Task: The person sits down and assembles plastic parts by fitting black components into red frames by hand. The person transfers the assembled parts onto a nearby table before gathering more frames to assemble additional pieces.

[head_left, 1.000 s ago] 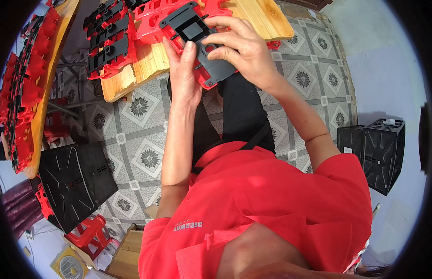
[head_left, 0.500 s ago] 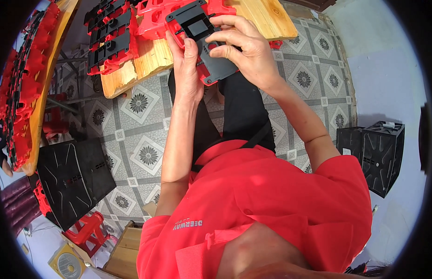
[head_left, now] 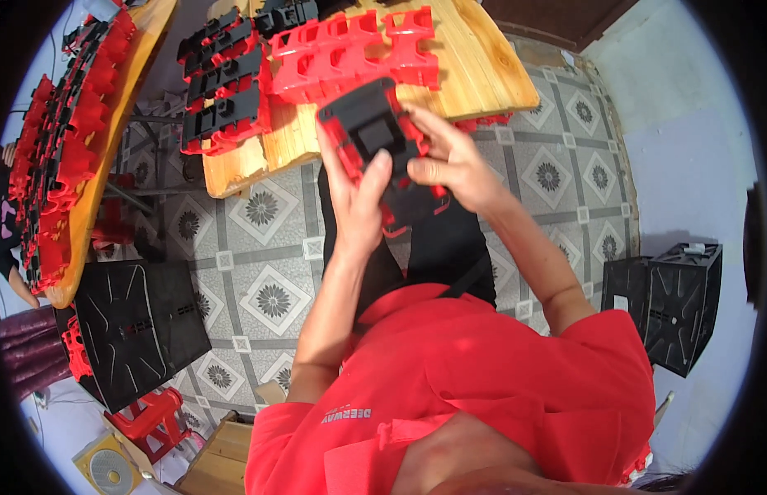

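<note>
Both hands grip a red-and-black plastic housing (head_left: pixel 365 114) in front of the wooden table's near edge. It has a black top plate with a square recess and a red lower body. My left hand (head_left: pixel 358 198) wraps its left side, thumb lying on the black face. My right hand (head_left: pixel 459 165) holds the right side, thumb pressed on the top and the other fingers partly hidden behind it. Just beyond, red plastic frames (head_left: pixel 342 62) lie in rows on the wooden table (head_left: pixel 474 58). To their left sit similar red-and-black housings (head_left: pixel 226 87).
Another long wooden table (head_left: pixel 107 169) at the left carries many red-and-black housings (head_left: pixel 61 157). A person's arm (head_left: pixel 22 285) shows at the far left edge. Black plastic crates (head_left: pixel 140 326) stand at left, more black crates (head_left: pixel 680 301) at right. A red stool (head_left: pixel 152 421) is lower left.
The housing has come down toward my body and tilted. My right hand has shifted from picking at its face to gripping its side. The view has shifted, showing more of the table.
</note>
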Demonstrator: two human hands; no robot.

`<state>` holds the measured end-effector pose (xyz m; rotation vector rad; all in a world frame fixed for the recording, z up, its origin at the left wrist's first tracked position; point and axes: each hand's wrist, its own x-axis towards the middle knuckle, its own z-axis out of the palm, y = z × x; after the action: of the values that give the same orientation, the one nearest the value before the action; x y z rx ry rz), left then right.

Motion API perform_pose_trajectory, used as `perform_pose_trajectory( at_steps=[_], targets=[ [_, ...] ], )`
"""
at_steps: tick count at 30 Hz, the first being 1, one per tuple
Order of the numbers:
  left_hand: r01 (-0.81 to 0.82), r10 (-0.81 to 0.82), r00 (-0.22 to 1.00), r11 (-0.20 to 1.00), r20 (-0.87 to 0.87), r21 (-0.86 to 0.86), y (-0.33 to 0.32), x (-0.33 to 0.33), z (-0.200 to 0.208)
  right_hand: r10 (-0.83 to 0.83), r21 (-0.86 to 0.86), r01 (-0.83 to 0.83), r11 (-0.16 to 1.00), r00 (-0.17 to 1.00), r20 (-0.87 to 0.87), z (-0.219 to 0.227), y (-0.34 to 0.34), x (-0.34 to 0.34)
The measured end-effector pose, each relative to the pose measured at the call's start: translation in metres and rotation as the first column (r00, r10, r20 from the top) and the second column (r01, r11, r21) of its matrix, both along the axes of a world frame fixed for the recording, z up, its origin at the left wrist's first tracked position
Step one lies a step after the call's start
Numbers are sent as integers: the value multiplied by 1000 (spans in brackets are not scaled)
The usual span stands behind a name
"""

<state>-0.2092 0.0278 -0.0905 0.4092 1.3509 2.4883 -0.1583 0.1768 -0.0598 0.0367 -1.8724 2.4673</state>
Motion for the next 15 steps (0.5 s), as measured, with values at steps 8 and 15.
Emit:
perform_pose_trajectory(
  at_steps=[8, 15],
  targets=[
    [-267, 259, 933, 964, 248, -1, -34, 12, 0, -40, 707, 641, 298, 749, -662, 3, -8, -93],
    [-188, 161, 933, 981, 322, 54, -46, -5, 7, 242, 813, 555, -179, 825, -510, -48, 3, -177]
  ],
)
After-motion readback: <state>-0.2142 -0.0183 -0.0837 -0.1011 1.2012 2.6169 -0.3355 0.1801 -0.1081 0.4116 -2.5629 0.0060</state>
